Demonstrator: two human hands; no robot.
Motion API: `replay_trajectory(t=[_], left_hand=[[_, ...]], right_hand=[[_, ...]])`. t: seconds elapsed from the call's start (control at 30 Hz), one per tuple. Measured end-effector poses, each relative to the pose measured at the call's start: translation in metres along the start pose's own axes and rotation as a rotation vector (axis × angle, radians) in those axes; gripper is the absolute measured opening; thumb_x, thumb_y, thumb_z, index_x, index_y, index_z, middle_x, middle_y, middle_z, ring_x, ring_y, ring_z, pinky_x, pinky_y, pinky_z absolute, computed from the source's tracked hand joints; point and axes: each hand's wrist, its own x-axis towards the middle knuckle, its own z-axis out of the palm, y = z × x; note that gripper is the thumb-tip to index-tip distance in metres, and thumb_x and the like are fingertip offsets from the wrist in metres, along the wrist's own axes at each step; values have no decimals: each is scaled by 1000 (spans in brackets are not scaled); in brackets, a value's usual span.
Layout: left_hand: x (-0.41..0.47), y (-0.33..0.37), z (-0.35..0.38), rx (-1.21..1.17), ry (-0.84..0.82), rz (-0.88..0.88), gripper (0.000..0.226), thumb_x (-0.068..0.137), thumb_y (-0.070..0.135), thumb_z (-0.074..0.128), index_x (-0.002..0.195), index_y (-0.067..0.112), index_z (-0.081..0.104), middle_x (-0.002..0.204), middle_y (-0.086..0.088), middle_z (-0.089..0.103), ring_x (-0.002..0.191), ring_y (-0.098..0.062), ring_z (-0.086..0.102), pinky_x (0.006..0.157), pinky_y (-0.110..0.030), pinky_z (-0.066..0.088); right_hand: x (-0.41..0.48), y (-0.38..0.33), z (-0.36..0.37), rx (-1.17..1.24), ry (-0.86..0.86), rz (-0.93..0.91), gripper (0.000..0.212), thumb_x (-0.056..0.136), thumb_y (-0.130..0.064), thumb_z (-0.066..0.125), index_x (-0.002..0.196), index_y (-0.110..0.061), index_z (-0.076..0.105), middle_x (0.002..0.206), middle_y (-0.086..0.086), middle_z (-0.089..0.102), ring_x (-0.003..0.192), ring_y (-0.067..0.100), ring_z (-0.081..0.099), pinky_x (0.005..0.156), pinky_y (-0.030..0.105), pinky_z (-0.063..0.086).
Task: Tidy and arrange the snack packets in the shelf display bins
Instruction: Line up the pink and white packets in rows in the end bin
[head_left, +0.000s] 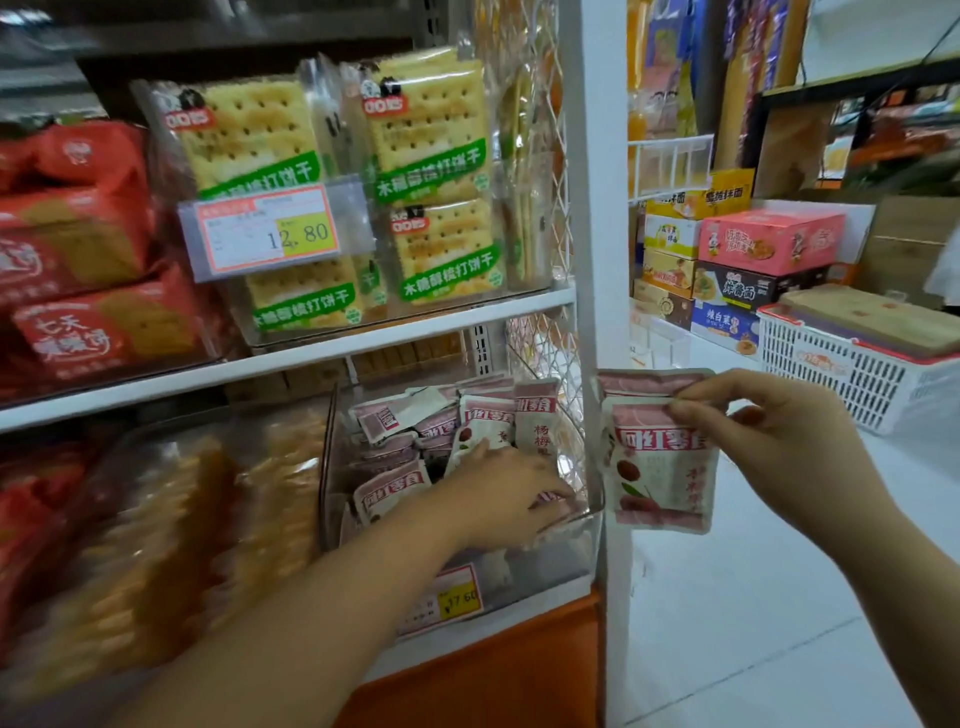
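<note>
1. The left hand (504, 488) was down inside the bin (582, 551), among the packets (488, 415) near its right wall. I cannot tell if its grip closed on one or only pushed.
2. The right hand (769, 431) was just right of the bin, its grip pinching the held packets (660, 467) by their top edge.
3. In the bin, the back packets stood upright and the front ones lay tilted. I judge the task partly done: the front needs straightening, and the held packets must go in.
</note>
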Motion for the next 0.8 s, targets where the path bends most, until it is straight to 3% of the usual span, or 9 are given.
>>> replay_trajectory(t=[0.1,0.23,0.4,0.5,0.63,0.7,0.8], left_hand=[[1,-10,2,140,-79,-24,43,99,50,24,137,43,41,137,2,44,132,-22,33,115,-54,1],[-9,-32,-4,189,-108,-51,41,97,52,27,135,48,40,126,4,45,123,-20,39,113,-45,13],[-33,-71,-6,174,-118,-143,40,96,47,38,136,49,38,142,11,36,132,-18,29,112,-42,12],[-45,-84,-2,188,-158,-186,40,97,48,35,137,49,37,146,10,33,136,-16,25,113,-40,7],[-41,-83,-11,293,-198,-289,36,98,45,36,133,47,44,145,8,37,136,-21,29,112,-52,9],[-30,-68,-20,256,-121,-244,34,97,36,41,130,42,49,140,7,42,134,-21,34,111,-56,7],[-10,-37,-24,110,117,-31,32,97,35,43,126,34,54,137,12,47,130,-11,37,114,-50,5]], right_hand=[[1,4,-1,-7,-17,1,18,78,-19,70,70,-33,65,72,-17,66,61,17,62,53,23,50],[0,3,0,7,-57,-8,15,78,-22,69,71,-34,65,72,-17,66,63,10,61,58,21,52],[0,2,5,27,-66,-8,14,77,-22,69,70,-34,65,73,-15,67,62,10,63,60,23,53],[0,-2,9,36,-80,-12,16,78,-21,69,70,-34,65,75,-16,67,64,9,64,60,17,53],[1,-4,10,47,-62,9,15,78,-20,69,70,-32,65,78,-13,68,72,18,67,56,23,52],[2,-5,11,47,-56,13,16,78,-21,68,69,-33,64,77,-14,68,73,17,67,58,23,52],[3,-5,13,50,-58,13,16,78,-21,68,69,-33,64,77,-15,67,72,15,67,57,19,53]])
